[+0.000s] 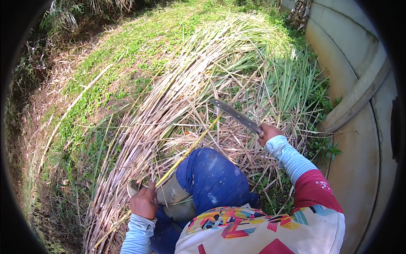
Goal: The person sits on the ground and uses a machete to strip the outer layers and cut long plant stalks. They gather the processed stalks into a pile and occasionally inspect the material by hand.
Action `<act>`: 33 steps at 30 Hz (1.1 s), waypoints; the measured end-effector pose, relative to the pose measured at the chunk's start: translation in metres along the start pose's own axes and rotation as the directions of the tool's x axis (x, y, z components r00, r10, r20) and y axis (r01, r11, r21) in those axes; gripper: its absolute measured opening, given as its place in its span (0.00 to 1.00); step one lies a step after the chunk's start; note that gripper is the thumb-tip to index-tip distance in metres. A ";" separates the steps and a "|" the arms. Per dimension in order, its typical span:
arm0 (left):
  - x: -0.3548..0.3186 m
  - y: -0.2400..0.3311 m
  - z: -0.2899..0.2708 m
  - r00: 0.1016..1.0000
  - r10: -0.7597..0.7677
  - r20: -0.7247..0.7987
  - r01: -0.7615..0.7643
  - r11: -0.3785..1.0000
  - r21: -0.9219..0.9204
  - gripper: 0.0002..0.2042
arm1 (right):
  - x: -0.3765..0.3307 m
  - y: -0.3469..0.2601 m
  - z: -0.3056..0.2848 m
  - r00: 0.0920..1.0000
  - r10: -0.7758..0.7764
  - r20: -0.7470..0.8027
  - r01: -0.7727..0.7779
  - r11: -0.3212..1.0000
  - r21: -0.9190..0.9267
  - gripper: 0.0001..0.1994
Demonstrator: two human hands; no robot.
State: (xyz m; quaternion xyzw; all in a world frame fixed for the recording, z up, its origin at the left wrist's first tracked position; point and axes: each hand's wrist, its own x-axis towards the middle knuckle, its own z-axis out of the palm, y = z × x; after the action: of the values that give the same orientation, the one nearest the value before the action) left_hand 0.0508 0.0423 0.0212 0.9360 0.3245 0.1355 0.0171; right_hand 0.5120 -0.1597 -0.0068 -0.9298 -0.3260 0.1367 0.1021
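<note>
My right hand (269,133) is closed round the handle of a machete (237,115). Its wide, dark, worn blade points up and to the left, above the litter of dry leaves. In my left hand (144,203), low by my boot, is a slim yellow cane stalk (189,150). The stalk slants up to the right past my bent knee, its tip short of the blade and apart from it. A long pile of cut cane stalks (141,135), pale brown with purplish lower ends, lies to the left of my legs.
Green leafy tops (292,89) spread at the pile's far right. A pale panel wall (355,156) with a slanted post (359,99) runs close along my right. One long dry stalk (80,95) lies on the grassy slope at left. My blue-trousered knee (215,175) and olive boot (172,191) are near.
</note>
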 end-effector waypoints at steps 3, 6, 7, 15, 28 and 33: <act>0.002 0.007 0.000 0.999 -0.006 -0.032 0.006 1.000 0.021 0.14 | -0.041 -0.058 0.022 0.938 -0.346 0.024 0.346 0.938 0.017 0.17; -0.003 0.014 -0.013 0.999 0.001 -0.032 0.000 0.999 0.049 0.14 | -0.031 -0.075 0.026 0.862 -0.502 0.069 0.507 0.856 -0.099 0.16; -0.007 0.014 -0.017 1.000 0.001 -0.030 0.001 0.998 0.058 0.14 | -0.012 -0.064 0.023 0.892 -0.448 0.067 0.453 0.876 -0.166 0.15; -0.036 0.001 -0.026 0.996 -0.054 -0.076 0.056 0.998 0.016 0.11 | 0.100 0.077 0.012 0.896 0.409 -0.172 -0.370 0.903 0.221 0.17; 0.014 0.021 -0.030 0.987 -0.135 0.083 0.141 0.987 -0.076 0.07 | -0.063 -0.076 0.081 0.804 -0.575 -0.150 0.594 0.789 0.161 0.16; -0.002 0.007 -0.055 0.916 -0.254 0.311 0.355 0.874 -0.332 0.10 | -0.001 -0.057 0.062 0.949 -0.283 -0.139 0.310 0.921 0.238 0.14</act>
State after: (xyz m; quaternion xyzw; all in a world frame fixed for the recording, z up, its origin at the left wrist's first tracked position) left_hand 0.0387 0.0323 0.0742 0.8607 0.4311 0.0688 0.2618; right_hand 0.4578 -0.1104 -0.0491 -0.8544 -0.4370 0.1129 0.2575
